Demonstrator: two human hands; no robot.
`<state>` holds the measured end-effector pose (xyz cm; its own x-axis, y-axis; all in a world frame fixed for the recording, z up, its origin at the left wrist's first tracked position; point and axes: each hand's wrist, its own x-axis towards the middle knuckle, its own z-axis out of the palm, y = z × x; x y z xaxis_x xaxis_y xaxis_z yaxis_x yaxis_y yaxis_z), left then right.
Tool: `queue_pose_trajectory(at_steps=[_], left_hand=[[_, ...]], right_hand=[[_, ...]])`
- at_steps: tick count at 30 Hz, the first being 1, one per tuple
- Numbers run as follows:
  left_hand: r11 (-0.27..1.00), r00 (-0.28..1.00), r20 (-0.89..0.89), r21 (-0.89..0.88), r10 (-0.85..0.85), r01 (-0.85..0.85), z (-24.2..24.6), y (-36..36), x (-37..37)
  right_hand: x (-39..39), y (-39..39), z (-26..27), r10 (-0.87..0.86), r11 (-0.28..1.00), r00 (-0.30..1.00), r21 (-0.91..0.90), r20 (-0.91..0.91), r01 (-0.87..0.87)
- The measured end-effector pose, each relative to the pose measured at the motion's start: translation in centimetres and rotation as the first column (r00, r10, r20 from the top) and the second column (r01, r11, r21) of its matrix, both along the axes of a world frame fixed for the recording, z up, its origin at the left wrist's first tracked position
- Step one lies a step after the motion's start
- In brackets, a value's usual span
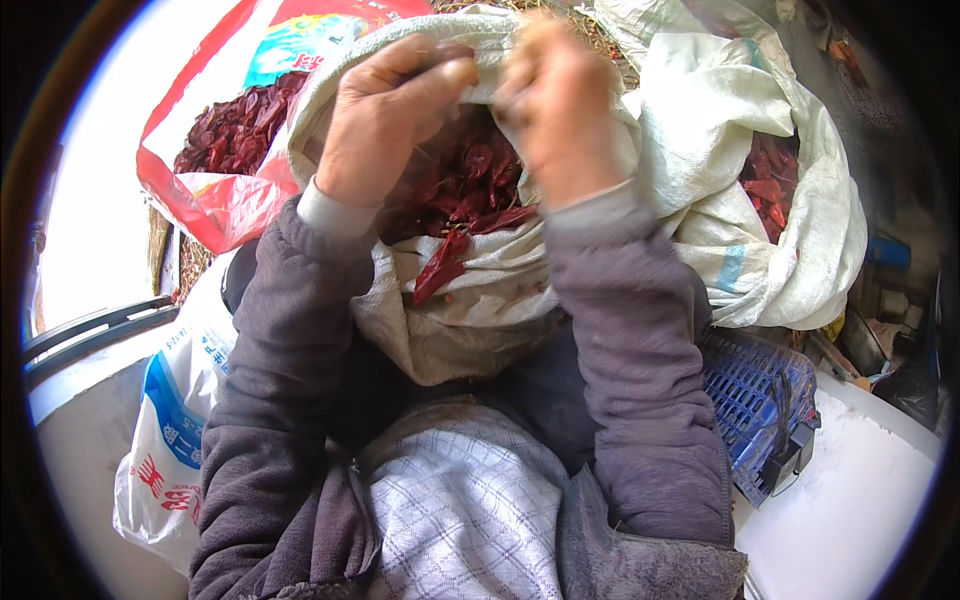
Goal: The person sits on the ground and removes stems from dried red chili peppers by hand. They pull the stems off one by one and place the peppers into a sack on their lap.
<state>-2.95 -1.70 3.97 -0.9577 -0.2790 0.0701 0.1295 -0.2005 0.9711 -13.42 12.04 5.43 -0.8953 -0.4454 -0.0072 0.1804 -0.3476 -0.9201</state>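
Dried red chili peppers (480,176) fill an open white woven sack (480,315) between my knees. My left hand (390,112) is raised over the sack's far left part, its thumb and forefinger pinching a dark red chili pepper (454,52), of which only a part shows. Beside it on the right, my right hand (555,105) is closed and blurred by motion; whether it holds anything cannot be made out. One long chili (441,266) lies on the sack's near fold.
A red and white bag (217,214) with dark red chilies stands at the far left. Another white woven sack (817,247) with chilies is at the right. Below it sits a blue plastic basket (742,382) with a black cable. A white printed bag (169,450) lies at lower left.
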Motion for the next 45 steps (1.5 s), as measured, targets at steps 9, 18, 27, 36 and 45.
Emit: queue_pose_trajectory(at_steps=[9,18,27,36,45], left_hand=[[0.989,0.995,0.054,0.111,0.087,-0.093,-1.0,-3.3,1.6],[0.952,0.988,0.088,-0.291,0.128,-0.097,-1.9,-3.3,2.2],[0.940,0.987,0.073,-0.321,0.140,-0.110,-3.7,-3.5,1.4],[0.911,0.960,0.214,-0.404,0.182,-0.082,-4.4,-3.2,0.9],[0.949,0.975,0.221,-0.311,0.015,0.056,-3.6,-1.4,0.4]], right_hand=[[-4.3,1.4,-4.9,0.499,0.419,0.598,0.779,-0.627,0.467],[0.9,0.4,-11.3,0.701,0.247,0.593,0.915,-0.395,0.318],[1.9,0.7,-10.7,0.591,0.520,0.622,0.832,-0.514,0.193],[1.2,1.6,-7.8,0.294,0.849,0.878,0.526,-0.378,-0.058],[1.6,2.8,-6.6,0.317,0.911,0.946,0.300,-0.065,-0.284]])
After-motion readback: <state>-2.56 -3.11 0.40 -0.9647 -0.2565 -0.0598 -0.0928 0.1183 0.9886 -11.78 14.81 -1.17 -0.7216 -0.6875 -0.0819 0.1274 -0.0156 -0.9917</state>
